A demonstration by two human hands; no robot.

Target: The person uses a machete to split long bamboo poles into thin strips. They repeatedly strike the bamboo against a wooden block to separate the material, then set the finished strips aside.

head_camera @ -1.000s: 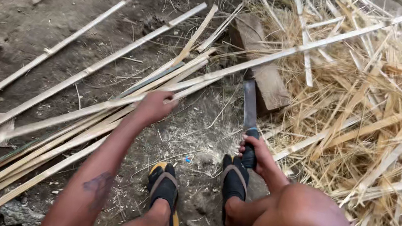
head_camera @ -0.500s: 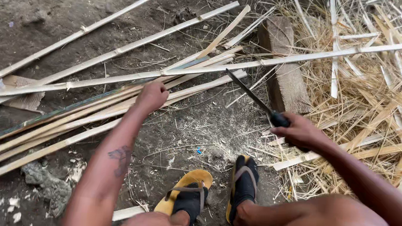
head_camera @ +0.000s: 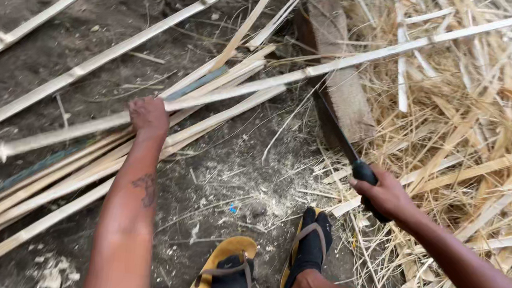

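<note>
A long split bamboo strip (head_camera: 351,62) lies slanted across a wooden block (head_camera: 342,90), unsplit as far as shows. The left hand (head_camera: 149,117) closes over its near end; the right hand (head_camera: 385,194) is wrapped tight round a dark-handled knife (head_camera: 338,136), blade by the strip. Cut strips (head_camera: 45,192) lie piled left, shavings (head_camera: 475,140) heaped right.

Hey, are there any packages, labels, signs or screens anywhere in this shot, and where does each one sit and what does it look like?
None in view: no package, label, sign or screen.
Only a left hand on a long pale bamboo strip, a right hand gripping a dark-handled blade, a wooden block, straw-coloured shavings and yellow sandals on bare earth.
</note>
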